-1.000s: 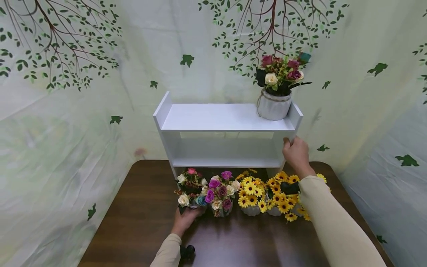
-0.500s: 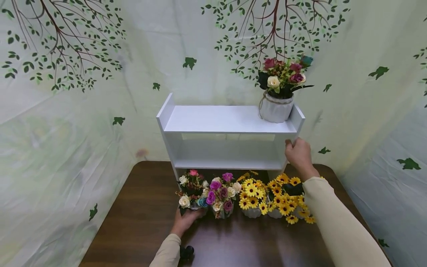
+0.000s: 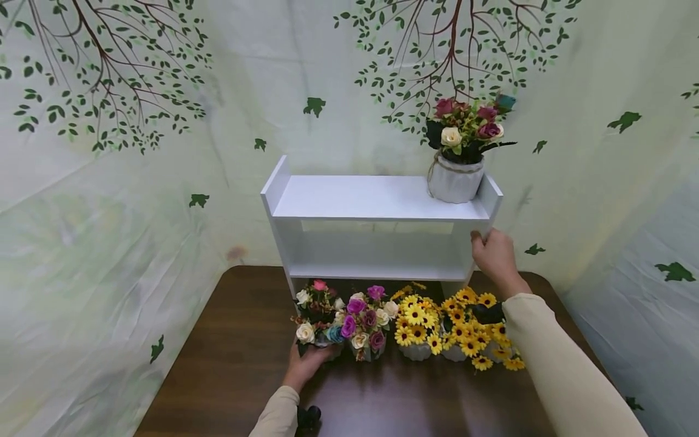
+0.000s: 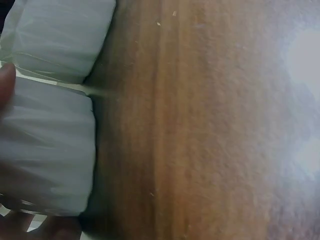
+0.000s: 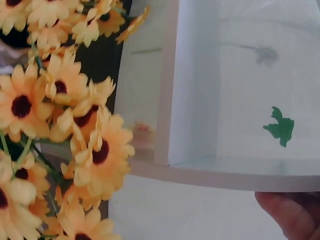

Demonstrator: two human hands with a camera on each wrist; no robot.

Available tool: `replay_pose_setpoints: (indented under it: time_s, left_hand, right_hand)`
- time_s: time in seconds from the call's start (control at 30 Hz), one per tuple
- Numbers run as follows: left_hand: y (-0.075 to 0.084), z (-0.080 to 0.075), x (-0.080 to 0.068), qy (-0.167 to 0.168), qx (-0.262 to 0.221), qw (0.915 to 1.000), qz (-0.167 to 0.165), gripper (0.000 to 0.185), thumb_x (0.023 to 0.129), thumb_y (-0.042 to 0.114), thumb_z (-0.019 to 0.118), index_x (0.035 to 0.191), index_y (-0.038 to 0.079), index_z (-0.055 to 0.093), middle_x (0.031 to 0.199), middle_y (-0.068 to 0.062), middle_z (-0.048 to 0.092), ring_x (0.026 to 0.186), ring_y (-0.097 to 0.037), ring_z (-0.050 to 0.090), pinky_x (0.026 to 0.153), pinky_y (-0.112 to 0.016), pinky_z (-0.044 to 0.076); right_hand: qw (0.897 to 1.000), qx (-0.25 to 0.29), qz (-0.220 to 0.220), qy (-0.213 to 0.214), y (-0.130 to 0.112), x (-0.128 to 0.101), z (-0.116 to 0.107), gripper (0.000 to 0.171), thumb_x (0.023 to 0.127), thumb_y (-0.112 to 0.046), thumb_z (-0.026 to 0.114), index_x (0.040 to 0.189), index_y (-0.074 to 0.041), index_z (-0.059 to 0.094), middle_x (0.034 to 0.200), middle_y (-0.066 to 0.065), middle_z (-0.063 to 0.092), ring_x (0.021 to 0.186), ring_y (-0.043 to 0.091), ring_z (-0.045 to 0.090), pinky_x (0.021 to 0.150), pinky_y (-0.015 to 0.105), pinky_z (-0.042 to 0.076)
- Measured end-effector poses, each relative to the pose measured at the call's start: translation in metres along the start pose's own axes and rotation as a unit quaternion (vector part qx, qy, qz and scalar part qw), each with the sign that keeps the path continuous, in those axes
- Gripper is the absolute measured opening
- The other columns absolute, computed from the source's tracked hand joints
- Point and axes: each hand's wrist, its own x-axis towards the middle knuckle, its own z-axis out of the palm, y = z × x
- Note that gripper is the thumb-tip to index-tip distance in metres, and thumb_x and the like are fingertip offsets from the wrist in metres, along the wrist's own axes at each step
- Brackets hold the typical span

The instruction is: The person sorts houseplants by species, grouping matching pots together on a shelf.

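Note:
My left hand (image 3: 310,364) grips the leftmost flower pot (image 4: 47,145), which carries cream, red and blue artificial roses (image 3: 319,312). In the left wrist view the thumb and fingers lie on opposite sides of this pale pot, which stands on the table. My right hand (image 3: 497,258) holds the right side panel of a white two-tier shelf (image 3: 377,197), its fingers curled at the panel's edge. The right wrist view has a fingertip (image 5: 287,207) against the panel's outer face; the rest of the hand is out of that frame.
Beside the held pot stand a purple-and-cream rose pot (image 3: 367,325) and pots of yellow daisies (image 3: 417,321), lined up before the shelf on the brown table (image 3: 218,364). Another rose pot (image 3: 455,179) sits at the top tier's right end. A printed cloth backdrop (image 3: 235,91) hangs behind.
The head view has shifted slightly, so everything sits a little lower and to the right. Both hands, the pots and the shelf keep their places relative to one another.

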Motion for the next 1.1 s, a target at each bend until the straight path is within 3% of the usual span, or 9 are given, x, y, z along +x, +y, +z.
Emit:
replay_pose_setpoints:
  time_s: [0.1,0.2,0.3,0.47,0.63,0.7,0.8,0.9,1.1]
  left_hand:
    - [0.001,-0.001,0.0,0.005,0.018,0.9998,0.003,0.09,0.073,0.017,0.087,0.15,0.01,0.04,0.149,-0.012,0.051,0.138,-0.026,0.046,0.111,-0.037,0.04]
    - [0.0,-0.003,-0.001,0.013,0.026,0.9996,0.006,0.089,0.072,0.019,0.088,0.148,0.009,0.043,0.147,-0.013,0.054,0.136,-0.027,0.048,0.111,-0.04,0.041]
    - [-0.002,-0.008,-0.003,0.04,0.044,0.9981,0.013,0.087,0.071,0.023,0.088,0.146,0.011,0.046,0.144,-0.012,0.057,0.133,-0.027,0.051,0.108,-0.04,0.043]
    - [0.008,-0.02,-0.008,0.077,0.092,0.9927,0.009,0.088,0.069,0.031,0.089,0.145,0.012,0.047,0.141,-0.012,0.059,0.13,-0.027,0.055,0.107,-0.044,0.044]
    - [0.045,-0.037,-0.015,0.061,0.17,0.9835,-0.001,0.086,0.068,0.048,0.087,0.139,0.012,0.053,0.133,-0.017,0.064,0.123,-0.031,0.059,0.102,-0.047,0.048]
    - [0.063,-0.045,-0.017,0.048,0.204,0.9777,0.01,0.085,0.068,0.052,0.086,0.135,0.011,0.056,0.129,-0.018,0.066,0.12,-0.032,0.061,0.1,-0.048,0.05]
    - [0.09,-0.056,-0.019,0.028,0.247,0.9677,0.04,0.08,0.071,0.05,0.083,0.134,0.008,0.057,0.128,-0.018,0.067,0.12,-0.034,0.062,0.099,-0.05,0.051]
    - [0.114,-0.065,-0.019,0.017,0.295,0.9518,0.082,0.074,0.077,0.043,0.079,0.135,0.004,0.055,0.131,-0.018,0.065,0.121,-0.034,0.061,0.099,-0.052,0.05]
    - [0.15,-0.083,-0.021,0.012,0.298,0.9464,0.123,0.082,0.074,0.04,0.081,0.143,0.01,0.047,0.142,-0.017,0.057,0.129,-0.034,0.056,0.104,-0.052,0.048]
  right_hand:
    - [1.0,0.002,0.003,0.019,-0.001,0.0,0.004,0.041,0.104,-0.022,0.042,0.124,0.01,0.058,0.098,0.03,0.068,0.082,0.038,0.065,0.064,0.044,0.055]
    - [0.999,-0.014,0.007,0.041,0.0,0.001,0.008,0.04,0.103,-0.023,0.044,0.12,0.009,0.059,0.09,0.028,0.067,0.075,0.035,0.062,0.056,0.034,0.047]
    - [0.997,-0.045,0.0,0.066,-0.002,0.0,0.009,0.042,0.103,-0.024,0.044,0.124,0.011,0.052,0.097,0.033,0.067,0.079,0.044,0.067,0.057,0.045,0.054]
    - [0.991,-0.077,-0.018,0.109,-0.008,0.002,0.007,0.041,0.101,-0.022,0.047,0.124,0.012,0.048,0.103,0.035,0.065,0.091,0.052,0.068,0.071,0.06,0.057]
    - [0.993,-0.021,-0.015,0.118,-0.009,0.006,0.011,0.041,0.101,-0.016,0.047,0.132,0.011,0.047,0.123,0.032,0.056,0.114,0.051,0.058,0.092,0.064,0.051]
    - [0.993,0.0,-0.015,0.116,-0.008,0.007,0.012,0.041,0.102,-0.015,0.046,0.136,0.009,0.045,0.129,0.032,0.055,0.119,0.05,0.056,0.097,0.065,0.048]
    - [0.994,0.016,-0.02,0.111,-0.007,0.008,0.014,0.041,0.103,-0.015,0.044,0.137,0.008,0.046,0.133,0.031,0.057,0.12,0.049,0.058,0.097,0.065,0.048]
    - [0.994,0.029,-0.013,0.103,-0.007,0.006,0.015,0.042,0.105,-0.017,0.041,0.139,0.006,0.044,0.134,0.031,0.057,0.118,0.049,0.06,0.095,0.064,0.049]
    - [0.995,0.034,-0.001,0.094,-0.007,0.001,0.016,0.043,0.106,-0.023,0.042,0.139,0.005,0.046,0.132,0.031,0.059,0.112,0.047,0.062,0.093,0.064,0.051]
